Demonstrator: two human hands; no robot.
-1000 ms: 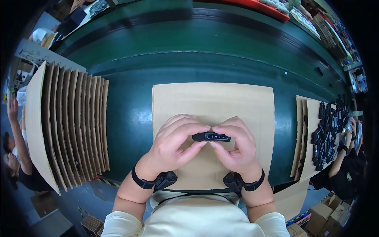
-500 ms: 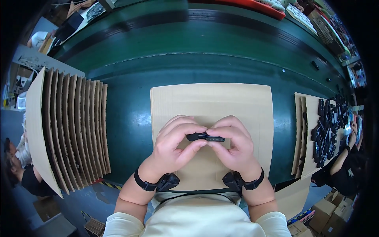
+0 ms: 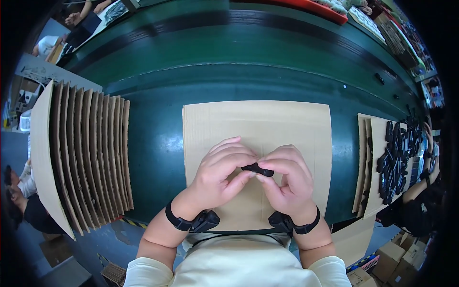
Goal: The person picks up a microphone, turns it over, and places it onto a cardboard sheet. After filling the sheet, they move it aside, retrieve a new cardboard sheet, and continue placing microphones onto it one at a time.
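Note:
A small, oblong black plastic piece is held up over a flat cardboard sheet. My left hand pinches its left end between thumb and fingers. On the other end, the thumb and fingertips of my right hand are closed too. The fingertips of both hands nearly meet and cover part of the piece. Its smooth dark side shows; finer detail is too small to make out.
At left, several upright cardboard sheets stand in a row. To the right, many black plastic pieces lie heaped on cardboard, near a co-worker's arm. A red tray sits beyond the green work surface.
The black piece has turned: its flat face with small marks showed before, and now a smooth side does. Both hands have shifted slightly right. The co-worker's hands at right have moved.

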